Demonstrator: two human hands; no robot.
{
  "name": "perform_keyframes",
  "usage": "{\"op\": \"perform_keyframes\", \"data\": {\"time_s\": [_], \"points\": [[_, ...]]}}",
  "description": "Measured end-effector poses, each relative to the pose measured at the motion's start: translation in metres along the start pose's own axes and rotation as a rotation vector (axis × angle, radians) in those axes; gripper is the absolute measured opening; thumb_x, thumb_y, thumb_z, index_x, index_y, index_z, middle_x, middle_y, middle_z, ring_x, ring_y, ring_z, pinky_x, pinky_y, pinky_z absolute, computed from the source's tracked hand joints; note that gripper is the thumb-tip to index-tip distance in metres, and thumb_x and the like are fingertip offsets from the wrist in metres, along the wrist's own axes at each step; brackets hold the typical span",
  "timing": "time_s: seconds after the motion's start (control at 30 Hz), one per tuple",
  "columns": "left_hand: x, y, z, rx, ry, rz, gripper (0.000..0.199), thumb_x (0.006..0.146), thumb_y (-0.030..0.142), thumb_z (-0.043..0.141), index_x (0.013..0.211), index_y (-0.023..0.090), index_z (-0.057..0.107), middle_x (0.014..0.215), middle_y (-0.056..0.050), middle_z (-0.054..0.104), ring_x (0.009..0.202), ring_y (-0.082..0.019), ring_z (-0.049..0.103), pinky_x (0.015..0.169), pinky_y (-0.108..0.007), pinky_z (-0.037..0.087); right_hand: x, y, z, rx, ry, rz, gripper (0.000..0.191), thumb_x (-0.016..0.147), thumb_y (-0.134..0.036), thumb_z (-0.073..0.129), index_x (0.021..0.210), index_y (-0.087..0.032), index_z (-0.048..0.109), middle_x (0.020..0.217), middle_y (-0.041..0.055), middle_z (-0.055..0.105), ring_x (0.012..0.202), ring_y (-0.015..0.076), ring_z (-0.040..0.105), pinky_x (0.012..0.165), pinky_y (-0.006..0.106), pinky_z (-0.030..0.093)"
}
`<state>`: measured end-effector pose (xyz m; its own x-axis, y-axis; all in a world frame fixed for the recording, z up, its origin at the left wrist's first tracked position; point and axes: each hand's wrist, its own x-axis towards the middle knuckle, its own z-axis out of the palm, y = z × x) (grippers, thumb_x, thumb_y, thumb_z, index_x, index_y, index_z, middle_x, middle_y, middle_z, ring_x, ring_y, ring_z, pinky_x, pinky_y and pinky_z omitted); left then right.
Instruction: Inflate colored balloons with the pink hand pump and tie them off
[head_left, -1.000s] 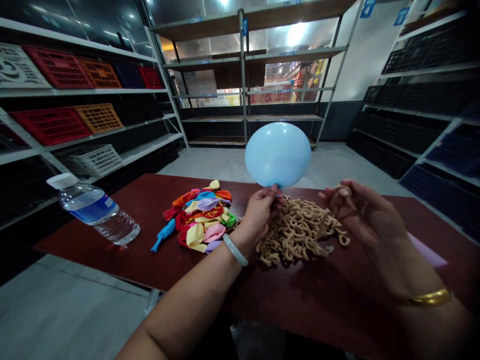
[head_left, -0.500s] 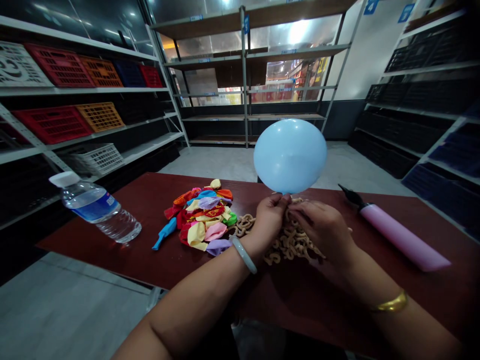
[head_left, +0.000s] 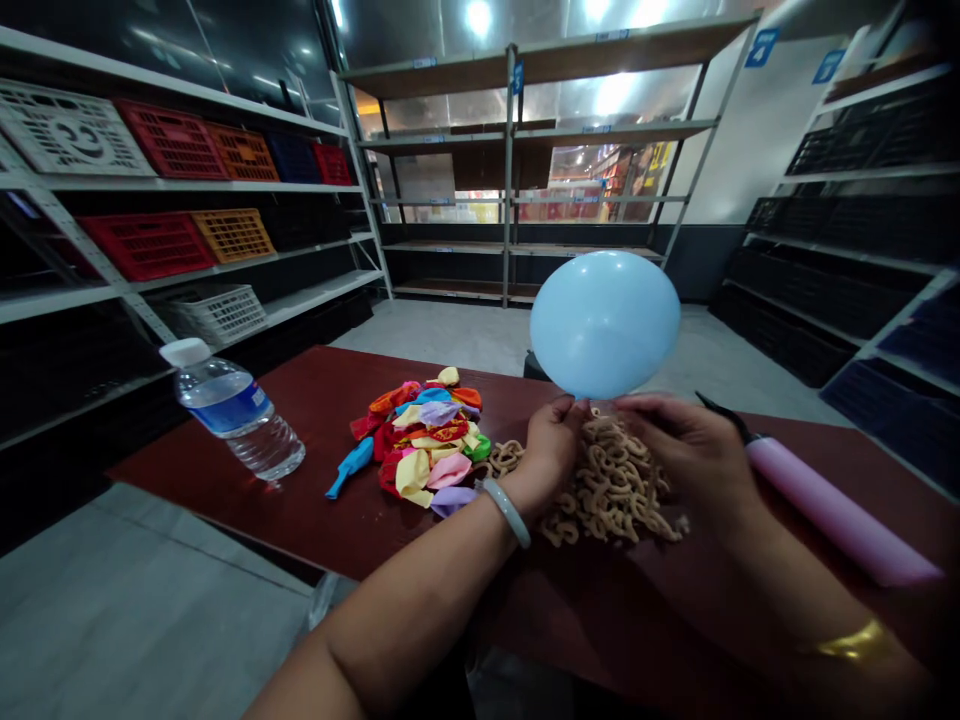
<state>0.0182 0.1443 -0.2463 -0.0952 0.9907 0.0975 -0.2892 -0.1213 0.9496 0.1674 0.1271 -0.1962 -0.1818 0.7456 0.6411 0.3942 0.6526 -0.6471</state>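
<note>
An inflated light-blue balloon [head_left: 604, 322] stands above my hands with its neck pointing down. My left hand [head_left: 556, 440] is closed on that neck between thumb and fingers. My right hand [head_left: 686, 455], slightly blurred, is beside the neck on the right, thumb and fingers pinched together; what they hold, if anything, I cannot make out. Below both hands a heap of small tan loops [head_left: 619, 480] lies on the table. Left of my left hand is a pile of uninflated balloons [head_left: 427, 440] in red, yellow, blue, purple, pink and green.
A dark red table [head_left: 300, 410] carries everything. A water bottle [head_left: 236, 410] with a white cap stands at its left. On the right lies a pink hand pump [head_left: 832, 505] with a black nozzle. Shelves with crates [head_left: 165, 140] line the left wall; a metal rack [head_left: 510, 200] stands behind.
The camera view has shifted, so most things appear farther right. My right hand has moved rightward, away from my left, uncovering more of the tan heap. The left keeps its pinch on the balloon.
</note>
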Motion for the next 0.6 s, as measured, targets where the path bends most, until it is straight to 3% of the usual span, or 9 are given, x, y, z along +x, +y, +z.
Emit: {"op": "perform_keyframes", "data": {"time_s": [0.1, 0.17, 0.23, 0.3, 0.4, 0.53, 0.6], "points": [[0.003, -0.001, -0.003, 0.007, 0.002, 0.037, 0.029, 0.080, 0.044, 0.062, 0.077, 0.015, 0.064, 0.063, 0.001, 0.053, 0.055, -0.009, 0.040, 0.054, -0.021, 0.032, 0.032, -0.026, 0.004, 0.125, -0.028, 0.069, 0.020, 0.082, -0.036, 0.068, 0.097, -0.024, 0.072, 0.092, 0.0035, 0.073, 0.085, 0.0199, 0.068, 0.080, 0.039, 0.056], [0.005, -0.003, -0.005, -0.043, -0.010, 0.034, 0.029, 0.079, 0.044, 0.063, 0.073, 0.015, 0.061, 0.059, 0.003, 0.049, 0.051, -0.007, 0.035, 0.050, -0.021, 0.028, 0.058, -0.044, 0.014, 0.294, -0.186, 0.007, 0.023, 0.083, -0.034, 0.066, 0.103, -0.023, 0.070, 0.099, 0.0037, 0.073, 0.093, 0.0193, 0.068, 0.088, 0.039, 0.056], [0.006, -0.002, -0.006, -0.125, -0.032, 0.011, 0.030, 0.077, 0.043, 0.064, 0.067, 0.016, 0.055, 0.055, 0.005, 0.041, 0.046, -0.006, 0.029, 0.045, -0.021, 0.023, 0.079, -0.058, 0.026, 0.433, -0.410, -0.044, 0.036, 0.082, -0.031, 0.067, 0.118, -0.027, 0.065, 0.128, 0.0038, 0.064, 0.112, 0.0207, 0.063, 0.099, 0.041, 0.050], [0.007, 0.000, -0.007, -0.200, -0.042, -0.015, 0.033, 0.076, 0.042, 0.065, 0.063, 0.017, 0.047, 0.053, 0.006, 0.035, 0.044, -0.005, 0.025, 0.043, -0.021, 0.018, 0.091, -0.067, 0.034, 0.442, -0.500, -0.062, 0.040, 0.083, -0.032, 0.066, 0.122, -0.030, 0.063, 0.146, 0.0023, 0.049, 0.119, 0.0236, 0.058, 0.102, 0.045, 0.049], [0.008, 0.007, -0.009, -0.280, -0.040, -0.085, 0.034, 0.076, 0.041, 0.067, 0.064, 0.018, 0.044, 0.052, 0.008, 0.031, 0.042, -0.005, 0.023, 0.041, -0.019, 0.016, 0.091, -0.066, 0.034, 0.339, -0.454, -0.086, 0.034, 0.085, -0.035, 0.063, 0.119, -0.031, 0.066, 0.148, 0.0017, 0.046, 0.128, 0.0277, 0.051, 0.106, 0.051, 0.044], [0.008, 0.013, -0.010, -0.384, -0.112, -0.145, 0.035, 0.075, 0.046, 0.070, 0.074, 0.018, 0.049, 0.054, 0.009, 0.030, 0.042, -0.004, 0.020, 0.040, -0.018, 0.016, 0.076, -0.050, 0.021, 0.339, -0.382, -0.112, 0.036, 0.087, -0.035, 0.062, 0.123, -0.033, 0.064, 0.151, 0.0002, 0.042, 0.141, 0.0257, 0.032, 0.116, 0.051, 0.026], [0.009, 0.012, -0.010, -0.329, -0.087, -0.134, 0.035, 0.075, 0.047, 0.069, 0.073, 0.018, 0.050, 0.053, 0.008, 0.031, 0.042, -0.005, 0.023, 0.041, -0.019, 0.017, 0.075, -0.043, 0.015, 0.378, -0.311, -0.091, 0.035, 0.087, -0.035, 0.062, 0.122, -0.034, 0.064, 0.149, -0.0002, 0.045, 0.141, 0.0257, 0.034, 0.116, 0.050, 0.026]]}}
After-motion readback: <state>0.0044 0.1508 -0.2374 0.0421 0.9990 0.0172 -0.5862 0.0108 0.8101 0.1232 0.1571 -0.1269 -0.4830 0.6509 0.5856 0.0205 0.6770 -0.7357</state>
